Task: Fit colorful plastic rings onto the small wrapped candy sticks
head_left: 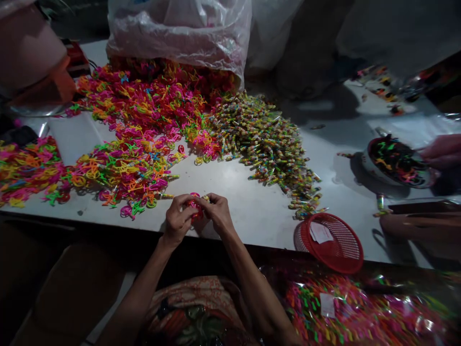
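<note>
Just above the table's front edge, my left hand (177,217) is closed round a small red and pink plastic piece (196,211), perhaps a toy; its exact shape is partly covered by fingers. My right hand (218,212) meets it from the other side, fingers pinched on a small yellowish wrapped stick (205,198) at the same piece. Left of my hands spreads a heap of bright plastic pieces (133,163), some with round rings. Beyond and to the right lies a pile of small wrapped sticks (262,139) in clear, yellow-green wrappers.
A large plastic bag (180,29) stands behind the heap. A red basket (334,242) tilts at the front edge, above bagged colourful pieces (345,307). At the right, another person's hand (442,151) is by a bowl (396,161). A pink bucket (29,48) stands far left.
</note>
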The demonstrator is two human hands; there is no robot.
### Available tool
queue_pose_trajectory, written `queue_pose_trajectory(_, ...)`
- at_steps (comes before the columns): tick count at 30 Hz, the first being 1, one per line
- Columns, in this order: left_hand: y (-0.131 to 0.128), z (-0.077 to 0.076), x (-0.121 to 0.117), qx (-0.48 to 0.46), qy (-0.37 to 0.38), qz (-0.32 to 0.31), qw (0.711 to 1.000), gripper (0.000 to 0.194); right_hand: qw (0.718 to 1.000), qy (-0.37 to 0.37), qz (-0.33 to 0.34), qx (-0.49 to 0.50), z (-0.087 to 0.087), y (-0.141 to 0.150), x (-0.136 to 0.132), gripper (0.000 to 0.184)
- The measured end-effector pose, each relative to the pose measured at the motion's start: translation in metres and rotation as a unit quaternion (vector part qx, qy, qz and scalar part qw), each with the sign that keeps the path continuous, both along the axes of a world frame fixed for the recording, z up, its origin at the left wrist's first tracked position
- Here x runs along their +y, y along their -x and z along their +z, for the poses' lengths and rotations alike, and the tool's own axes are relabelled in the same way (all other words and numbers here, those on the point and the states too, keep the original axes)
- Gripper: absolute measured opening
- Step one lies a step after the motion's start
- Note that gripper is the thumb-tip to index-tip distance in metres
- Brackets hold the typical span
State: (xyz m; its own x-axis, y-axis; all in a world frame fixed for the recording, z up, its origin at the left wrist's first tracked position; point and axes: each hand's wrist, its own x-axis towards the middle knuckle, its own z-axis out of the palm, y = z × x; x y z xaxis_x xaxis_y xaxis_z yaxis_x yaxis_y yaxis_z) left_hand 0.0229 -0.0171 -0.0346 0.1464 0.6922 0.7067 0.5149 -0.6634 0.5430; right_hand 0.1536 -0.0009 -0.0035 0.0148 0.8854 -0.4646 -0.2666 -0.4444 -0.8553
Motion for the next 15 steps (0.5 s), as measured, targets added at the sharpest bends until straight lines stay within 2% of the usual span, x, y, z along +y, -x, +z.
queue_pose_trajectory(3,0.0,-0.001,-0.002,0.0,-0.009,0.009,1.0,0.023,0.997,0.035,-0.014,0.063,-0.003,0.002,0.003,0.029)
queue_pose_trajectory(7,0.0,-0.001,-0.001,-0.047,0.032,-0.006,0.998,0.024,0.99,0.05,-0.008,0.134,-0.01,-0.003,0.007,0.022)
queue_pose_trajectory(13,-0.002,0.002,0.005,-0.177,0.081,0.04,0.98,0.022,0.988,0.034,0.019,0.148,-0.005,-0.007,0.007,0.015)
queue_pose_trajectory(15,-0.005,0.005,0.007,-0.195,0.079,0.06,0.976,0.022,0.988,0.027,-0.024,0.148,-0.001,-0.002,0.004,0.015)
